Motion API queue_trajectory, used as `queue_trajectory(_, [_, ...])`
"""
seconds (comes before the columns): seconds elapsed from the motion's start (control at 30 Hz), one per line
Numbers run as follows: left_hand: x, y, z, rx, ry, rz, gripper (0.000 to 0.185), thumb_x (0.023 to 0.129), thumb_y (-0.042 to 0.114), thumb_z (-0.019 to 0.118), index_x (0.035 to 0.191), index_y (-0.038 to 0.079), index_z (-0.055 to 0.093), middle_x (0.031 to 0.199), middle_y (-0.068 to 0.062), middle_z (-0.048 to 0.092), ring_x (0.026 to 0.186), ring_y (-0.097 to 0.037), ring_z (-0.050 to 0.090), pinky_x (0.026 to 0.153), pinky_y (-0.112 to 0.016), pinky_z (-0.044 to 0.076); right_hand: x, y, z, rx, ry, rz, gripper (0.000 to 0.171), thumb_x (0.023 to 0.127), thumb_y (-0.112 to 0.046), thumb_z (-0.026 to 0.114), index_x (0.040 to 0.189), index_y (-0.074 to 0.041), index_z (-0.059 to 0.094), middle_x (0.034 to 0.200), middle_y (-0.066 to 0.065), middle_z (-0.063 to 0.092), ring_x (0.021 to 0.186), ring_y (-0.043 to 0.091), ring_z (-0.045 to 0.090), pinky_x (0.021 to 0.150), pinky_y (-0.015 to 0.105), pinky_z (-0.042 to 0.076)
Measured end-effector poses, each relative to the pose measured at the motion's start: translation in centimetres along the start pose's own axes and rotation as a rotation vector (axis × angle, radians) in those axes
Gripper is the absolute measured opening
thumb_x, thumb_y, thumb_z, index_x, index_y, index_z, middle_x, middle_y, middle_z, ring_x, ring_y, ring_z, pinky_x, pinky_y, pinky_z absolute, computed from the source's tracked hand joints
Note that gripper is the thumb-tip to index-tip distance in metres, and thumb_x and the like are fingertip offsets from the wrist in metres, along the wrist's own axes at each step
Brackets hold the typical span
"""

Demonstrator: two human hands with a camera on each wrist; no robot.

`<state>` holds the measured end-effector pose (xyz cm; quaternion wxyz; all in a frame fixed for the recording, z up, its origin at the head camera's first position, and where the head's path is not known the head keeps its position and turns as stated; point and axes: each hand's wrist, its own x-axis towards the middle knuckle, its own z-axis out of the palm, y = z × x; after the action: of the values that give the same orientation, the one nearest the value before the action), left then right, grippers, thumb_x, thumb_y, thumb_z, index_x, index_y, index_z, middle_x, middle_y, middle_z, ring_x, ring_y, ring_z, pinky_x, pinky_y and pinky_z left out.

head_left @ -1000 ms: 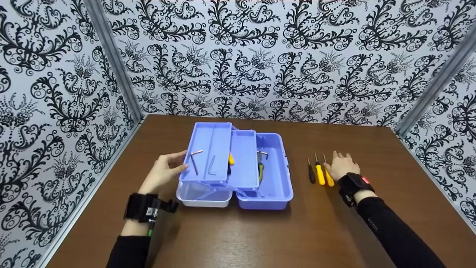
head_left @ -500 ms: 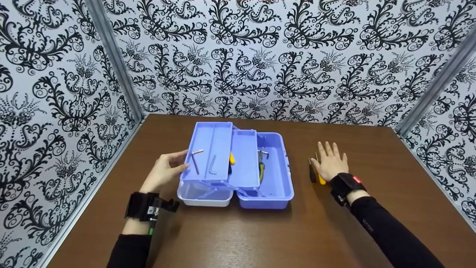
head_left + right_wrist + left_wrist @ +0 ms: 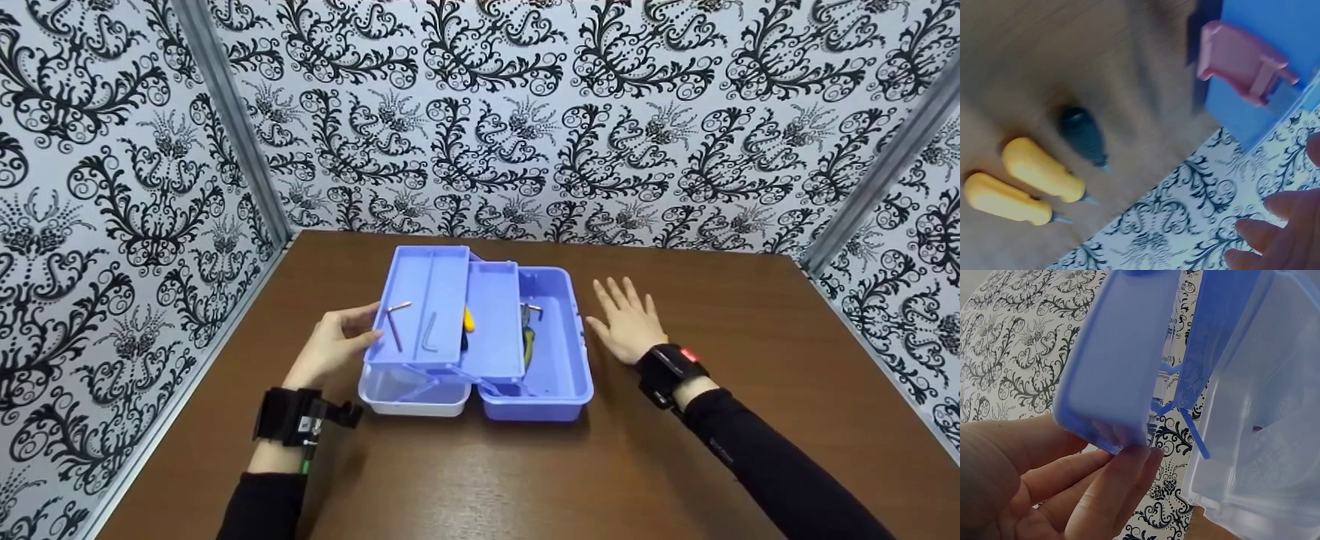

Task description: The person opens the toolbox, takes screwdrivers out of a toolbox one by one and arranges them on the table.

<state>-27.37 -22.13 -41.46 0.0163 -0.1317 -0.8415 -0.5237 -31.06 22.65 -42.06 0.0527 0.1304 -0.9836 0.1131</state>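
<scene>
A lilac-blue toolbox (image 3: 534,413) lies unfolded on the table, its stepped trays raised. My left hand (image 3: 330,345) grips the left edge of the upper tray (image 3: 409,274), which holds a coppery hex key (image 3: 395,330) and a silver hex key (image 3: 430,334). Pliers with green handles (image 3: 528,345) lie in the deep base. My right hand (image 3: 628,324), fingers spread and holding nothing, hovers just right of the box. In the right wrist view a black screwdriver (image 3: 1081,132) and two yellow screwdrivers (image 3: 1041,169) lie on the table; in the head view the hand hides them.
The translucent lid (image 3: 416,409) lies folded out under the trays. A yellow handle (image 3: 469,319) shows between the trays. A pink latch (image 3: 1235,59) sits on the box's side. Patterned walls (image 3: 495,135) enclose the brown table (image 3: 465,487).
My right hand has moved left from beside the screwdrivers, across them, toward the toolbox, with its fingers spreading. The left hand has kept its grip on the tray.
</scene>
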Motion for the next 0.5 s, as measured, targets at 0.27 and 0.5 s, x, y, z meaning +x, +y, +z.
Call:
queue_trajectory(0.27, [-0.1, 0.3, 0.0, 0.009, 0.014, -0.026, 0.053, 0.092, 0.008, 0.067, 0.141, -0.003, 0.049, 0.128, -0.028, 0.062, 0.111, -0.037, 0.066, 0.091, -0.032, 0.057, 1.0, -2.8, -0.5, -0.005, -0.007, -0.081, 0.065, 0.103, -0.035, 0.044, 0.157, -0.006, 0.022, 0.163, 0.019, 0.019, 0.151, 0.044, 0.010, 0.118, 0.068, 0.007])
queue_trajectory(0.5, [0.0, -0.1, 0.1, 0.012, 0.013, -0.027, 0.052, 0.092, 0.008, 0.067, 0.141, -0.002, 0.050, 0.126, -0.027, 0.064, 0.108, -0.035, 0.067, 0.088, -0.028, 0.057, 1.7, -5.6, -0.8, -0.001, -0.053, -0.134, 0.066, 0.103, -0.037, 0.045, 0.157, -0.007, 0.022, 0.163, 0.017, 0.018, 0.152, 0.042, 0.007, 0.119, 0.067, 0.006])
